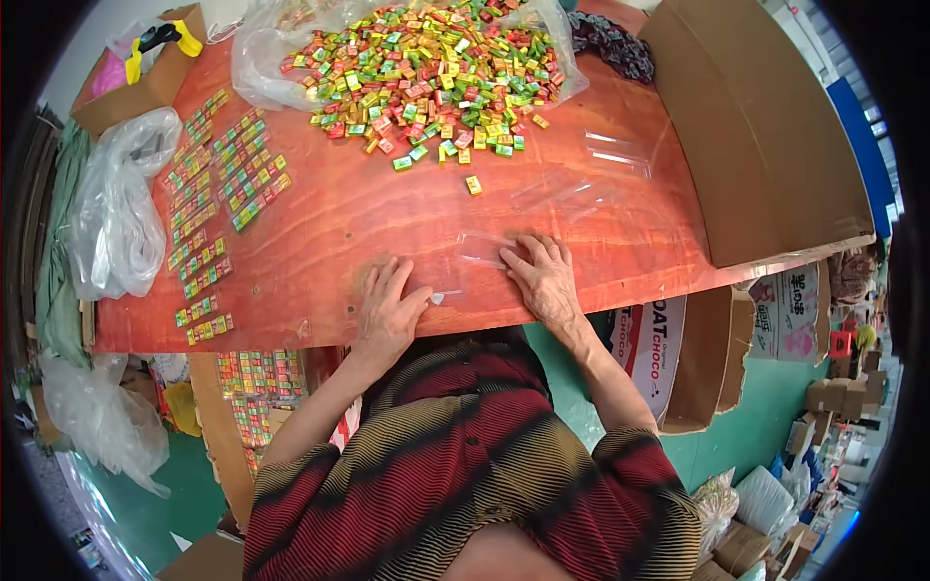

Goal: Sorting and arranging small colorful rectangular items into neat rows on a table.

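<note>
On grained wood (358, 213), clear plastic (481, 249)

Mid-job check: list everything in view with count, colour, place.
Small boxes: many, red, yellow, green, mostly heaped at table's far side.
Filled packs: many, multicoloured, table's left.
Clear trays: several, transparent, table's middle and right.
Table: one, red, under hands.
Cartons: several, mostly brown, on table and floor.
Plastic bags: several, clear, mostly left.
Cloth: one, dark, right of heap.
Floor: one, green, below.
Shirt: one, multicoloured stripes, worn.
Left hand: one, bare, table's near edge.
Right hand: one, bare, at a tray's end.
</note>
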The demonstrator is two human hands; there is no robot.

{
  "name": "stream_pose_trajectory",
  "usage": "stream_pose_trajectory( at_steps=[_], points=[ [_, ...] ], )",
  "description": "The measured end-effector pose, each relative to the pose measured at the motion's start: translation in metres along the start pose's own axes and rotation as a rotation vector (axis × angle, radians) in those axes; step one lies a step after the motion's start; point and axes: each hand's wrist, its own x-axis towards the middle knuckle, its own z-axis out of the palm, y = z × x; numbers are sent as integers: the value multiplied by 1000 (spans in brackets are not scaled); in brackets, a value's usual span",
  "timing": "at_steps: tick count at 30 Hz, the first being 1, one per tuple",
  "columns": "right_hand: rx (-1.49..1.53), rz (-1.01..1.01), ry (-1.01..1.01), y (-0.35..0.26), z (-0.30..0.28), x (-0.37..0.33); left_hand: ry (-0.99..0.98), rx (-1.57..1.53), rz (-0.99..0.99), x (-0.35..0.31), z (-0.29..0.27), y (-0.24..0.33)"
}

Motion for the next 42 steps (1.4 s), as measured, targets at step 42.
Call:
stream_pose_trajectory(
  at_steps=[42],
  points=[
    [-11, 8, -8, 16, 67, 194, 38, 34, -290, 160, 41, -93]
  ],
)
